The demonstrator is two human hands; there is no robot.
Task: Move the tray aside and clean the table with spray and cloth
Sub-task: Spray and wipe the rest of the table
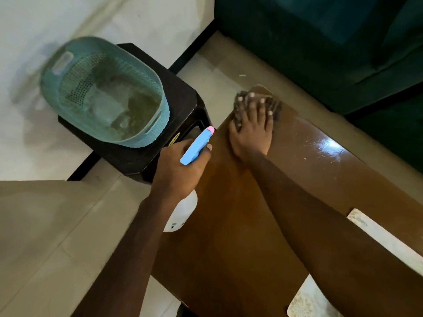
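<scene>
Right hand (pixel 251 131): pressed flat, fingers spread, on a dark cloth (pixel 275 108) at the table's (pixel 240 213) far corner.
Left hand (pixel 180 170): gripping a spray bottle (pixel 196 145) at the table's left edge.
Tray (pixel 103 90): teal basket on a dark stool (pixel 183 104) beside the table.
</scene>
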